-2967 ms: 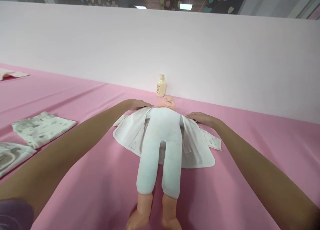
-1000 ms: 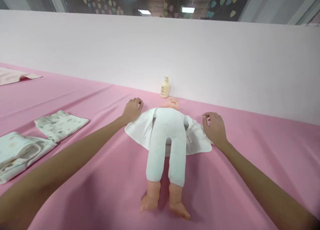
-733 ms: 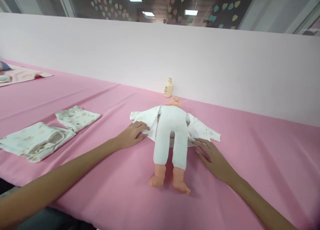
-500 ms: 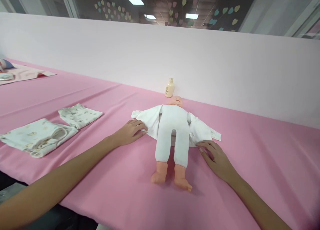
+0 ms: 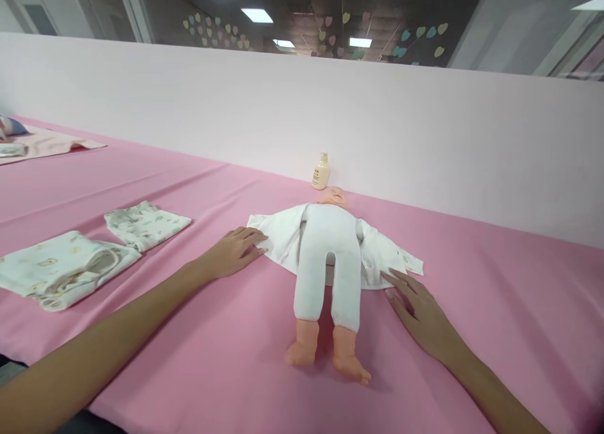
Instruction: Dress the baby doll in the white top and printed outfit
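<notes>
A baby doll [image 5: 328, 258] in a white body and leggings lies on its back on the pink table cover [image 5: 236, 358], feet toward me. Under it is spread an open white baby garment [image 5: 283, 236]. My left hand [image 5: 233, 251] lies flat and open on the cover, its fingertips at the garment's left edge. My right hand [image 5: 419, 314] also rests flat and open, fingers touching the garment's lower right edge. Neither hand holds anything.
A cream pump bottle [image 5: 320, 172] stands against the pale partition wall [image 5: 302, 119] just behind the doll's head. Two folded printed baby clothes [image 5: 146, 223] [image 5: 61, 267] lie at the left. A pink cloth [image 5: 47, 144] lies at the far left.
My view pulled back from close over the doll. Both hands moved from the garment's upper corners down to its lower edges and now lie flat there.
</notes>
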